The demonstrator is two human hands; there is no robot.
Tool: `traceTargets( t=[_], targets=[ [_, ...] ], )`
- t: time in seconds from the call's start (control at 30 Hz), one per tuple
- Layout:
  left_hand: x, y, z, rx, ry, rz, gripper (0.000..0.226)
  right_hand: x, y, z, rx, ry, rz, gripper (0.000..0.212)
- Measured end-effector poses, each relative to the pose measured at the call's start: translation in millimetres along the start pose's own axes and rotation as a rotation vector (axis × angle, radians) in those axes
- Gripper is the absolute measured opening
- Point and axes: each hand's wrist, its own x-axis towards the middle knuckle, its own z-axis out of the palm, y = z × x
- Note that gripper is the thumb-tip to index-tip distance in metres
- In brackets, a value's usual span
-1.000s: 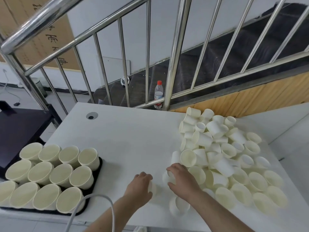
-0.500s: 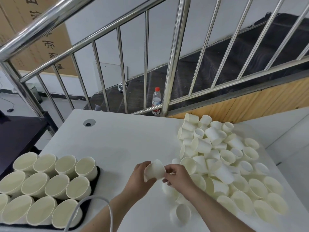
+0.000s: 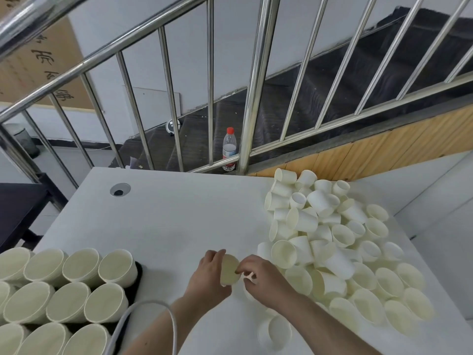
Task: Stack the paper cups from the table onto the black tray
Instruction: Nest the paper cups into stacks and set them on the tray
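Cup (image 3: 229,270) now lifted off table, gripped by left hand (image 3: 209,276), pinched by right hand (image 3: 263,278); tray (image 3: 138,274) next.

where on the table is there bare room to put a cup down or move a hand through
Bare tabletop runs between the black tray and the loose cup pile, back to the cable hole. The pile crowds the right side; the tray is packed with cup stacks.

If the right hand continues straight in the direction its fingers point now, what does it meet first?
The right hand points leftward at the paper cup gripped by the left hand. Its fingertips already seem to touch that cup's rim, so it probably meets the cup first; depth is uncertain.
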Motion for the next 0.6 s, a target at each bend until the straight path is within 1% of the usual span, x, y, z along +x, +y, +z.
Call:
traceTargets(
  t=[0.07,0.13,0.3,0.4,0.5,0.6],
  targets=[
    [3.7,-2.4,-0.1,0.019,-0.02,-0.036,0.075,0.8,6.5,-5.4,-0.034,0.059,0.02,0.031],
    [7.1,-4.7,-0.1,0.028,-0.041,-0.055,0.075,1.4,13.4,-11.6,-0.128,0.11,0.05,0.034],
    [14.4,-6.6,2.9,0.067,-0.076,-0.056,0.076,3.5,28.4,-21.1,-0.45,0.153,0.178,0.054],
    [18.2,-5.5,4.8,0.083,-0.083,-0.052,0.075,5.6,36.6,-26.9,-0.549,0.198,0.292,0.068],
    [23.0,-6.1,7.7,0.095,-0.099,-0.042,0.075,10.6,44.5,-28.0,-0.611,0.163,0.329,0.073],
    [26.0,-5.8,8.5,0.102,-0.114,-0.034,0.076,15.2,48.1,-26.5,-0.647,0.085,0.344,0.073]
  ],
)
